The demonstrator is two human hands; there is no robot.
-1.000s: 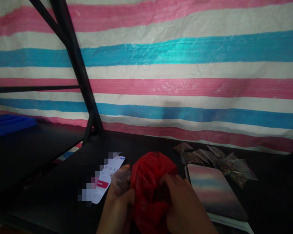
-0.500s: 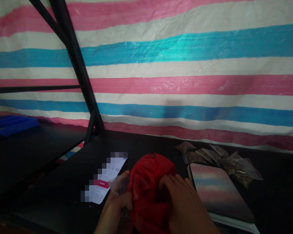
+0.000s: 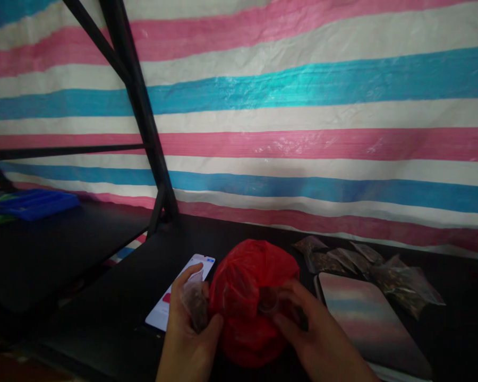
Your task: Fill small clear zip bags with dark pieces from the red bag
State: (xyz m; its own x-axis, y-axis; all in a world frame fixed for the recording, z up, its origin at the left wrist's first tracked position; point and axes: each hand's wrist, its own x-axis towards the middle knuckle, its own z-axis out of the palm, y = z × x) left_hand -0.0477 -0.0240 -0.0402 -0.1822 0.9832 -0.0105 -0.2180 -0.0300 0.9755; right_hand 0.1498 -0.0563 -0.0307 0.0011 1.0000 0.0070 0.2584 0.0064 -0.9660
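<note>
Two bare hands work at a red plastic bag (image 3: 252, 300) on a black table (image 3: 115, 313).

Nearest the camera, the left hand (image 3: 189, 329) presses against the red bag's left side, its fingers curled around a small clear packet (image 3: 195, 305) of dark contents; the right hand (image 3: 314, 337) lies against the bag's right side, thumb and fingers pinching a fold of the red plastic at the bag's front. The bag sits bunched on the table between both hands. Just left of the bag a lit phone (image 3: 179, 293) lies flat, partly under the left fingers. Right of the bag lies a flat reflective slab (image 3: 372, 323), and beyond it a row of small clear packets (image 3: 366, 264). Behind everything hangs a striped pink, blue and white tarp (image 3: 302, 122), with a black metal frame (image 3: 143, 116) to the bag's far left.
</note>
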